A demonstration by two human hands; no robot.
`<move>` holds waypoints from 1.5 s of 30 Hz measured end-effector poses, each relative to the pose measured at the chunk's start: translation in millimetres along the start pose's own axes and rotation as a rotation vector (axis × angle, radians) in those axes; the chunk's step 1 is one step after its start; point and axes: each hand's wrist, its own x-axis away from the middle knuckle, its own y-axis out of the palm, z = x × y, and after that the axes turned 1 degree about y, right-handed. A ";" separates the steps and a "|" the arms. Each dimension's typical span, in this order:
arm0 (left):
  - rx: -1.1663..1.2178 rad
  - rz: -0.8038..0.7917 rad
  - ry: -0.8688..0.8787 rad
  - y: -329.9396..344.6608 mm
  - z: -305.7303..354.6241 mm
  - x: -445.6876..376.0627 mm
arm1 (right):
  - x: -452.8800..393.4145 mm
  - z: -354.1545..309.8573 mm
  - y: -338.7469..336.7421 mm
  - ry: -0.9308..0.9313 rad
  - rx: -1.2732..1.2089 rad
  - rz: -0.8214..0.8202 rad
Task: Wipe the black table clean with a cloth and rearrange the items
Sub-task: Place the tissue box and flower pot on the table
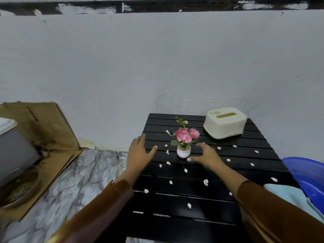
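Note:
The black slatted table [192,195] stands against the wall, strewn with several small white crumbs [205,182]. At its middle sits a small white pot with pink flowers [183,151]. A cream tissue box [225,122] rests at the far right corner. My left hand [138,152] lies flat at the table's left edge, fingers straight. My right hand [206,156] hovers spread just right of the pot, thumb near its base, holding nothing. A light blue cloth [287,195] lies at the table's right side.
A blue plastic basin [308,174] sits to the right, beside the cloth. Flattened cardboard [43,130] leans against the wall on the left, with a grey appliance [14,148] in front of it. Marble-patterned floor [78,176] lies left of the table.

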 end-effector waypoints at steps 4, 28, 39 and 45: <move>-0.042 -0.057 -0.036 12.3 -21.2 -7.8 | -19.8 5.3 27.0 0.030 -0.030 0.052; -0.243 -0.187 -0.120 65.7 -55.8 -100.5 | -148.4 -26.7 25.3 -0.187 -0.052 0.279; -0.288 -0.213 -0.128 77.8 -67.7 -109.8 | -186.8 -21.5 35.0 -0.183 -0.036 0.257; -0.306 -0.204 -0.121 79.9 -68.7 -109.0 | -188.2 -15.6 38.4 -0.164 -0.047 0.232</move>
